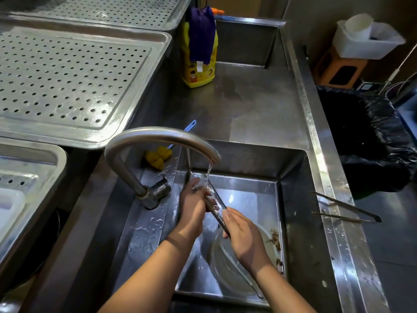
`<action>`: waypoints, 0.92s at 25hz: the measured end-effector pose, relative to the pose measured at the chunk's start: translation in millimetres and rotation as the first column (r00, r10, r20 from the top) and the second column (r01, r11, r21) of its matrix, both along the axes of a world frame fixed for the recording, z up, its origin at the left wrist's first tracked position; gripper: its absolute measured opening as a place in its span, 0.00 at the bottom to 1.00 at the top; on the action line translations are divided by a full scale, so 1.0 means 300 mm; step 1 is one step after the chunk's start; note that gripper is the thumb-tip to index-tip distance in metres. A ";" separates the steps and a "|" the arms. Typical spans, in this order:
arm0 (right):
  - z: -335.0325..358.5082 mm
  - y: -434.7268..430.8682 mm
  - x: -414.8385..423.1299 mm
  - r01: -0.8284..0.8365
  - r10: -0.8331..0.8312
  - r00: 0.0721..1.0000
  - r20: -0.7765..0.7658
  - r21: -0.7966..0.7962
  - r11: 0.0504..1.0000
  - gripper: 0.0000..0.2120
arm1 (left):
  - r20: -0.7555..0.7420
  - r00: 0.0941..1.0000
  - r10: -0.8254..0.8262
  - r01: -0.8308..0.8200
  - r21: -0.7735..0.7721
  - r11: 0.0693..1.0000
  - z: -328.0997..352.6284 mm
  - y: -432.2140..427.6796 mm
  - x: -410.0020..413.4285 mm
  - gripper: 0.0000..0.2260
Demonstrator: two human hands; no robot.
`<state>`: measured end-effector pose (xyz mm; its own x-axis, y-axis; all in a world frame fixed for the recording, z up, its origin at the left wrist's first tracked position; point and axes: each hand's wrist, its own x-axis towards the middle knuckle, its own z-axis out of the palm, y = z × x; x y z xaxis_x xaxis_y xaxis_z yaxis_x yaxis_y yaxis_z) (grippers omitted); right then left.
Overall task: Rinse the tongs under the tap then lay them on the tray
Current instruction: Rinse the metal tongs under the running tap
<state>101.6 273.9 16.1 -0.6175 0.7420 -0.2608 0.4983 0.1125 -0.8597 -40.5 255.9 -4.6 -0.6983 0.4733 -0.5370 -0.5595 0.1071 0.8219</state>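
- You have the tongs (216, 205) in both hands, over the sink (293, 199) and right under the spout of the tap (162, 141). They run slantwise from upper left to lower right.
- The water (208, 175) is running. The stream lands on the upper part of the tongs, just beside your left fingers.
- Your left hand (194, 206) is curled round the upper part of the tongs, with its fingers wet from the stream.
- Your right hand (242, 233) grips the lower end, which passes under the palm. The thumb side faces up.
- Below your hands, on the sink floor, lies a clear glass bowl (225, 267). Brown food scraps (276, 240) sit along the right side of the floor.
- A second pair, the spare tongs (347, 210), lies across the sink's right rim with its arms spread apart. It is well apart from your hands.
- Behind the tap's base a yellow sponge brush (158, 155) with a blue handle lies on the wet ledge.
- The perforated tray (67, 75) stands on the raised worktop to your left, beyond the tap, and nothing lies on it. More perforated metal shows behind it and in front of it.
- Further back a yellow bottle (198, 71) stands on the steel worktop (259, 105) with a purple cloth (202, 35) draped over it.
- To your right, past the worktop's edge, sits a bin lined with a black bag (361, 136). Behind it a white container (365, 39) rests on an orange stool.
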 end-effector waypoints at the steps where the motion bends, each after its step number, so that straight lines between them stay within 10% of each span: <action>1: 0.002 -0.004 0.005 -0.003 0.003 1.000 0.006 -0.013 1.000 0.19 | 0.003 1.000 0.005 -0.005 -0.003 1.000 -0.006 -0.008 -0.004 0.11; 5: 0.006 -0.013 0.011 0.007 -0.006 1.000 0.010 -0.060 0.998 0.18 | -0.045 0.981 -0.189 0.188 -0.023 0.982 -0.027 -0.038 0.014 0.12; 23: 0.040 -0.015 0.043 0.108 -0.107 0.994 0.013 -0.196 0.975 0.06 | 0.079 0.993 -0.085 0.092 -0.083 0.992 -0.040 -0.039 0.002 0.08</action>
